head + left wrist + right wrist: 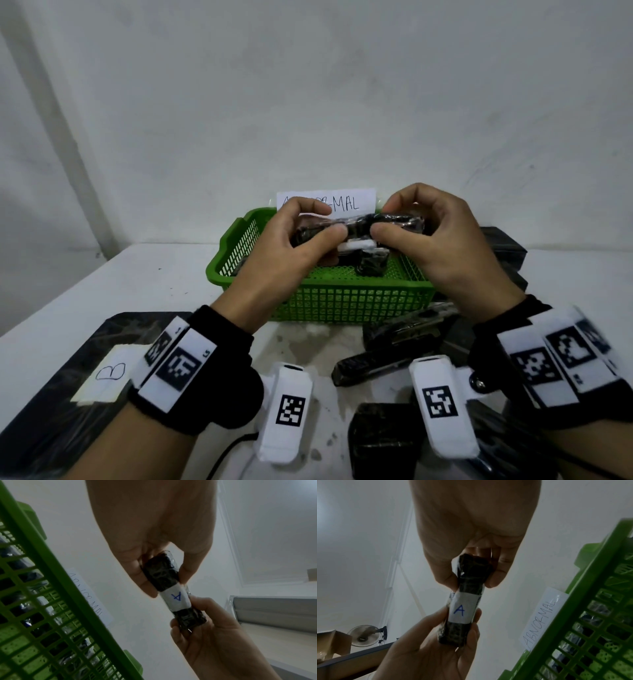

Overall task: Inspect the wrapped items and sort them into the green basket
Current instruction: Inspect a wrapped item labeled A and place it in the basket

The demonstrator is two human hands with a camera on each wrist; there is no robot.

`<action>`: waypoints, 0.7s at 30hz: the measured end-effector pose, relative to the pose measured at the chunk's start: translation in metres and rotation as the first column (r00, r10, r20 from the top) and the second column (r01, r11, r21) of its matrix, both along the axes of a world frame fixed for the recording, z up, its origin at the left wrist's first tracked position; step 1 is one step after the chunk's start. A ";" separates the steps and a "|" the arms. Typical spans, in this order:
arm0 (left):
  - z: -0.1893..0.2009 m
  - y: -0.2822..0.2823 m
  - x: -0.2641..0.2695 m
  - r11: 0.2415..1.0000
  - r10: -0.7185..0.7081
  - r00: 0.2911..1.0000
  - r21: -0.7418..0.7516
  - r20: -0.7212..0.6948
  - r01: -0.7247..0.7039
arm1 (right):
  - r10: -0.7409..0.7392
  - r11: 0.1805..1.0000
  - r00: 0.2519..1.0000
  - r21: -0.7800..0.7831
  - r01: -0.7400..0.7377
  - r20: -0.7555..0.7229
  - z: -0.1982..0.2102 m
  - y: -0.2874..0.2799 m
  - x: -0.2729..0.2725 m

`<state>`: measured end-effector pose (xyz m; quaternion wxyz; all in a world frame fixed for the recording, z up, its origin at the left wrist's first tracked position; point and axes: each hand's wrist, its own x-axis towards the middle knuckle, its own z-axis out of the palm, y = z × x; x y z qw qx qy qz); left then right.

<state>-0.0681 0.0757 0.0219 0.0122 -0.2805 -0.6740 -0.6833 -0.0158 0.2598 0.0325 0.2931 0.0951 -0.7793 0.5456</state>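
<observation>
Standing on a white table (144,274) against a white wall | green basket (329,305) | black wrapped item (363,224) labelled A above it, left hand (291,253) and right hand (442,240) pinching its ends.

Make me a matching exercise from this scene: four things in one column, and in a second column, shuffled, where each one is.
Things:
1. wrapped item with the "A" label
2. "ABNORMAL" sign
3. "B" paper
4. green basket

Places:
a. lying on the dark tray at the near left
b. on the white table, in front of the wall
c. held above the basket, left hand and right hand each pinching one end
d. standing behind the basket's far rim, against the wall

Pairs: 1-c, 2-d, 3-a, 4-b
</observation>
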 end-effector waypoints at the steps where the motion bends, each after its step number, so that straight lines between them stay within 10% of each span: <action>1: 0.000 -0.001 -0.001 1.000 -0.018 0.999 -0.007 0.038 0.018 | 0.015 1.000 1.000 0.010 -0.015 0.006 0.001 0.001 0.002; 11: -0.006 -0.004 -0.009 0.995 -0.089 0.993 0.040 0.074 0.086 | 0.152 0.980 0.947 -0.168 -0.107 0.283 0.002 0.005 0.001; 21: -0.002 -0.001 -0.003 0.995 0.037 0.992 -0.083 -0.124 -0.047 | 0.015 0.996 0.992 -0.092 -0.004 0.123 -0.006 -0.003 -0.007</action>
